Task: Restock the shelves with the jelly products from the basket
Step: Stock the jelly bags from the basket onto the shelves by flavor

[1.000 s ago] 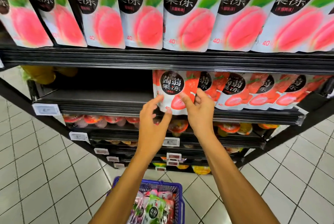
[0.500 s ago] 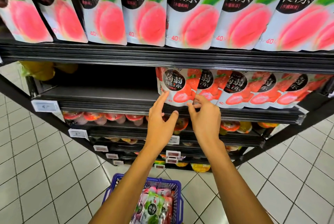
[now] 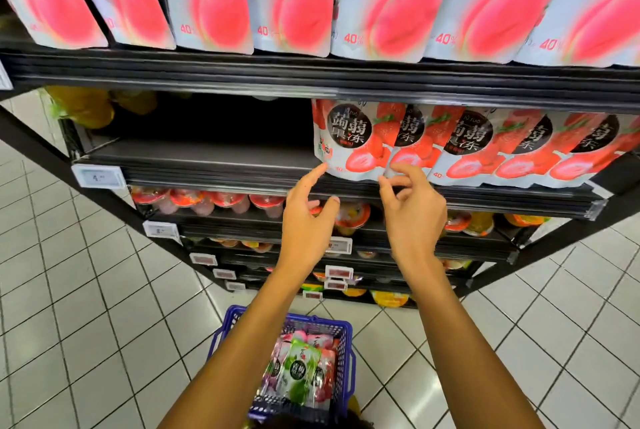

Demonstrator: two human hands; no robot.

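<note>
Black shelves (image 3: 214, 165), peach pouches (image 3: 388, 6) along the top, strawberry pouches (image 3: 460, 148) centre right, jelly cups (image 3: 221, 201) below, blue basket (image 3: 341, 331) on tiled floor (image 3: 86, 324) at bottom centre

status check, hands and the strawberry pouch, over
Left hand open, fingertip at the front strawberry pouch. Right hand open, just below it, no grip. Pouch upright on the shelf. More stock in the basket. Nothing in the way.

Strawberry jelly pouches (image 3: 349, 141) on the middle shelf carry "蒟蒻果冻" in white on a black roundel and "40%" near the bottom edge. Peach jelly pouches (image 3: 388, 9) on the shelf above carry "果冻" and "40%". Price tags (image 3: 98, 176) on the shelf edges are illegible.
</note>
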